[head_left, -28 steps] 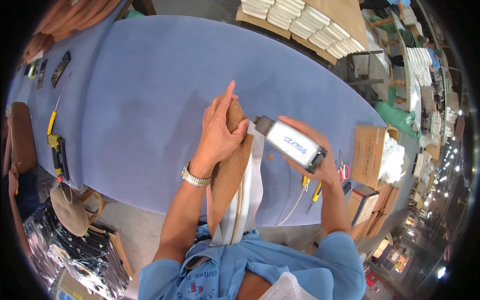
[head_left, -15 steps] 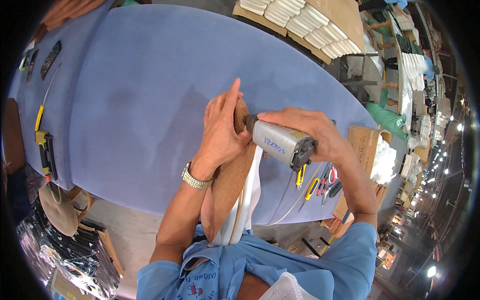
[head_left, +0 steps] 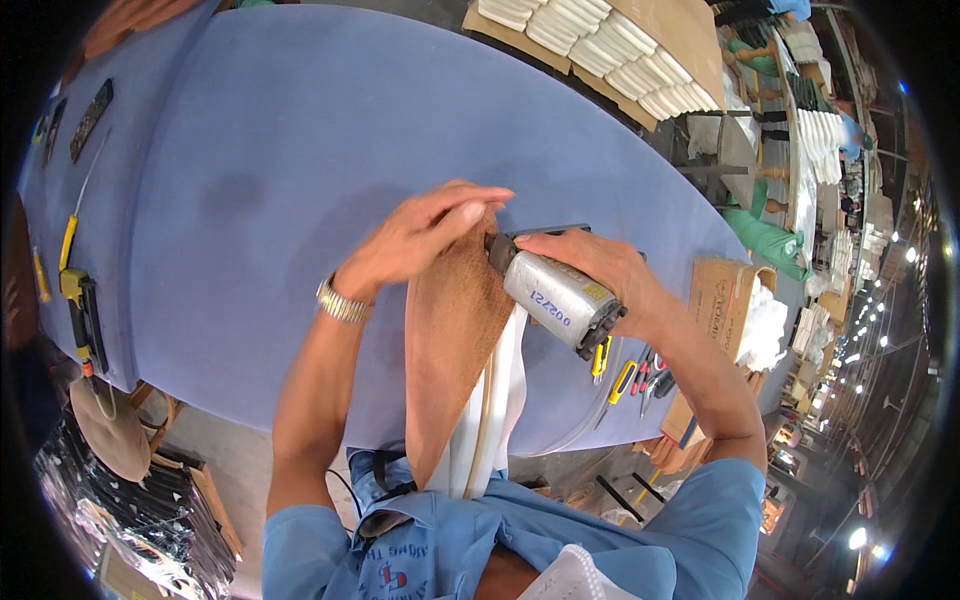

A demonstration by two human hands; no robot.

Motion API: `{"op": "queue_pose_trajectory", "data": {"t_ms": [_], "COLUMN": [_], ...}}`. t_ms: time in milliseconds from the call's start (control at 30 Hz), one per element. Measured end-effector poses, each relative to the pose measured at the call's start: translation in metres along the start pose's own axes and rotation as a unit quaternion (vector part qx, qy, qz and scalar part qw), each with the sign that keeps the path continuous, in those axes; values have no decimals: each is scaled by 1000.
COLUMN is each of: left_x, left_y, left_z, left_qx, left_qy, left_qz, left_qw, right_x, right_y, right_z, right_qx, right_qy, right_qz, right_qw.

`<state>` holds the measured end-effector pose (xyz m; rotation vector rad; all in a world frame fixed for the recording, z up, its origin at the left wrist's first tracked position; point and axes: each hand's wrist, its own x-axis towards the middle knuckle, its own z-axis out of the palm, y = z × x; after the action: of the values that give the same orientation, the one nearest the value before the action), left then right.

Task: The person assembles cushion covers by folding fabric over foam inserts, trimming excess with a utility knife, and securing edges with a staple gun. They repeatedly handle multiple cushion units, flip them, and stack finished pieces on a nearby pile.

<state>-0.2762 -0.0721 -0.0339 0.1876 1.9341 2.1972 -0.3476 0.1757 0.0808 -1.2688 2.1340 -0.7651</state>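
My right hand (head_left: pixel 605 265) is wrapped round a silver staple gun (head_left: pixel 555 295) with a dark nose and end cap. Its nose touches the upper end of a long, curved piece covered in brown fabric (head_left: pixel 445 340). That piece stands between my arms, its lower end against my shirt, with a pale strip (head_left: pixel 485 420) along its right side. My left hand (head_left: pixel 425 232) closes over the top of the brown piece, fingers pointing right and thumb bent toward the gun. The gun's handle is mostly hidden by my right hand.
A blue-covered table (head_left: pixel 280 130) spreads beneath. A yellow-handled screwdriver (head_left: pixel 622 381), a yellow cutter (head_left: pixel 601 358) and other tools lie at right. Another staple gun (head_left: pixel 82 310), yellow and black, lies at left. White pads (head_left: pixel 610 45) are stacked beyond; a carton (head_left: pixel 712 305) stands right.
My left hand has shifted from the side of the brown piece to over its top, forearm swinging left. More of the brown face shows. The staple gun has turned slightly, staying near the edge.
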Motion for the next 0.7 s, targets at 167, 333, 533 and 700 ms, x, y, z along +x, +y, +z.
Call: {"op": "queue_pose_trajectory", "data": {"t_ms": [167, 333, 533, 700], "left_x": [31, 44, 53, 46], "left_y": [-9, -20, -24, -22], "left_z": [5, 16, 25, 24], "left_qx": [17, 81, 94, 64], "left_qy": [2, 54, 66, 87], "left_qz": [-33, -48, -70, -79], "left_qw": [999, 994, 991, 991], "right_x": [4, 12, 5, 10], "right_y": [-12, -20, -15, -11], "right_z": [-3, -16, -12, -9], "right_qx": [-37, -70, -55, -68], "right_qy": [-14, -35, -27, -22], "right_qz": [20, 33, 79, 78], "right_qw": [999, 996, 995, 994]}}
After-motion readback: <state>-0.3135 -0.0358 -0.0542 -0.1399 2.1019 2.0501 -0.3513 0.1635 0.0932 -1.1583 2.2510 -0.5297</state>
